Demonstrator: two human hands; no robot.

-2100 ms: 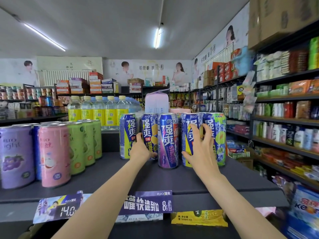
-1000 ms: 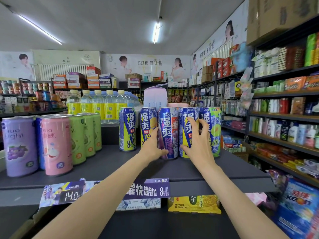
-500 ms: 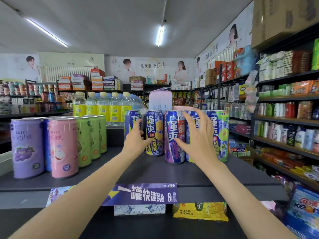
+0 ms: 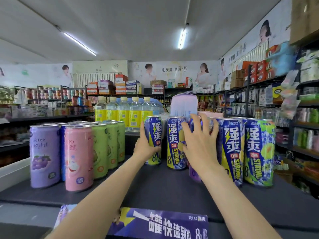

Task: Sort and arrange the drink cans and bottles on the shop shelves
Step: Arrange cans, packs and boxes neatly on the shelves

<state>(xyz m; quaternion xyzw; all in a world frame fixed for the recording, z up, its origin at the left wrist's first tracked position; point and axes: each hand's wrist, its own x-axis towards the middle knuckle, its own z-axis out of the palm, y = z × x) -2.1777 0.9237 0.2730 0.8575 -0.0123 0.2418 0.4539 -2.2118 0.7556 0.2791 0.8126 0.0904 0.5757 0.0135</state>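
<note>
Gripping leftmost can, left hand

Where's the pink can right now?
In the head view, the pink can stands at the front left of the dark shelf, between the purple grape can and the green cans.

White ceiling with tube lights, poster-covered walls, stocked side racks.

A: What do the two forearms show?
B: Both are bare up to the frame edge, with no sleeve.
A: And the left hand and right hand?
B: Ungloved, with short, unpainted nails.
</note>
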